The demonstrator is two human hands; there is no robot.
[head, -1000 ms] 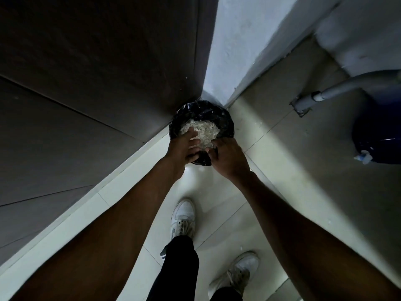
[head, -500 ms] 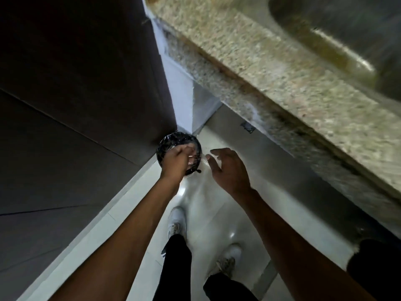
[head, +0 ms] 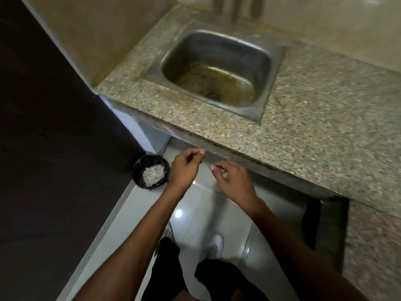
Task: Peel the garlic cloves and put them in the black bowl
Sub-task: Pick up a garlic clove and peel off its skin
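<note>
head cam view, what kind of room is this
Most likely a small home kitchen or wash area. A steel sink is set into a speckled granite counter, the floor is glossy tile, and a black-lined bin holding pale peelings stands in the corner.

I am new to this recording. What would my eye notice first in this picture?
First, the steel sink, stained brown at the bottom, set in the speckled granite counter. Then the two hands, empty above the floor, and a black-lined bin of pale peels in the corner.
</note>
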